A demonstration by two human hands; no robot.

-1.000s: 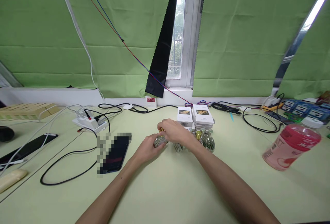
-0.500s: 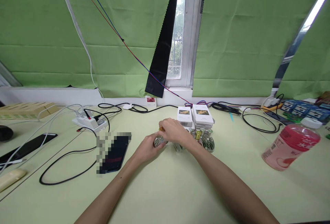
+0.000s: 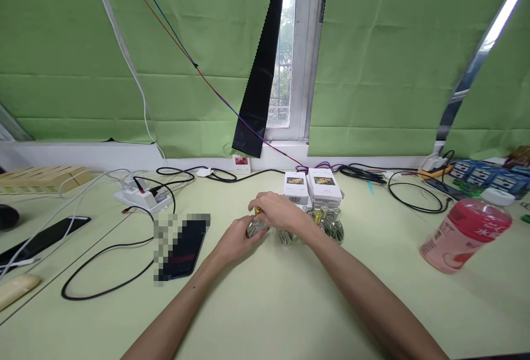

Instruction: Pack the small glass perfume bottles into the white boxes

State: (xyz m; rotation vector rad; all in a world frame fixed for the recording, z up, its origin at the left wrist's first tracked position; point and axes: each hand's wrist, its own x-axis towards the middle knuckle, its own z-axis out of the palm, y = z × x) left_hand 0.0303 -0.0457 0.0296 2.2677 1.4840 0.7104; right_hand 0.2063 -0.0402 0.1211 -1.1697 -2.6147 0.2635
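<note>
A small clear glass bottle [image 3: 255, 229] stands on the table, my left hand [image 3: 237, 240] wrapped round its side. My right hand [image 3: 278, 209] reaches over from the right, its curved fingers closed about the bottle's gold cap [image 3: 257, 211]; the fingertips are partly hidden. Just right of it, under my right wrist, is another glass bottle [image 3: 285, 237]. Several more glass bottles [image 3: 334, 230] with silver and gold caps are grouped beyond my right forearm, which partly covers them.
Behind the bottles sit stacked white boxes [image 3: 325, 186]. A phone [image 3: 186, 247] lies left of my hands, near a power strip [image 3: 143, 197] and looped black cable [image 3: 105, 244]. At the right stands a pink drink bottle [image 3: 466, 233]. Green blinds [image 3: 199, 111] hang behind.
My right hand's fingers have shifted slightly about the gold cap, now stretching a little further left. My left hand stays on the bottle. The view has moved very slightly.
</note>
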